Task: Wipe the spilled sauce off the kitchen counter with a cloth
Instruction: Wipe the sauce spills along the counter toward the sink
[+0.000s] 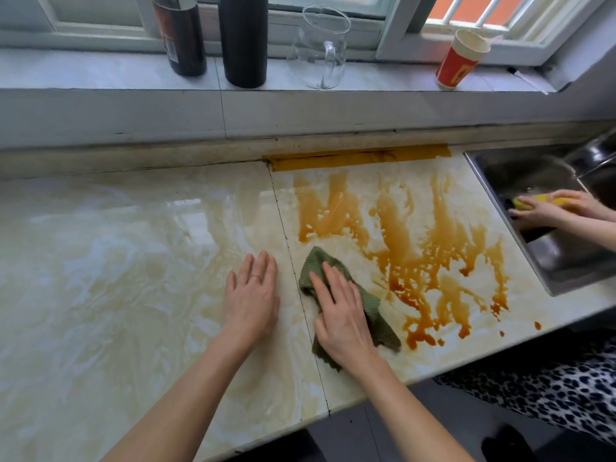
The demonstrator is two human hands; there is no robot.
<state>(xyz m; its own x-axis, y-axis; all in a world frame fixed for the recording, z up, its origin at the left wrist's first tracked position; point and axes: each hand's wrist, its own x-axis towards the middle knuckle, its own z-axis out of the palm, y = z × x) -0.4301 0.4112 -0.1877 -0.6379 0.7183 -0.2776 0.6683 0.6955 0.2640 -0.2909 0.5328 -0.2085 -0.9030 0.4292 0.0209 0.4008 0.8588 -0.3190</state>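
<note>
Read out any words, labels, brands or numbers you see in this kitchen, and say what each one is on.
No text here can be read.
Dark bottle: it has a label on its side, too blurred to read.
Red paper cup: it has a gold mark, too blurred to make out any letters.
Black flask and glass jug: no print shows.

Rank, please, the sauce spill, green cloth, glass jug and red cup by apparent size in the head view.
1. sauce spill
2. green cloth
3. glass jug
4. red cup
Jug and cup sit farther back, so real sizes are unsure.
</note>
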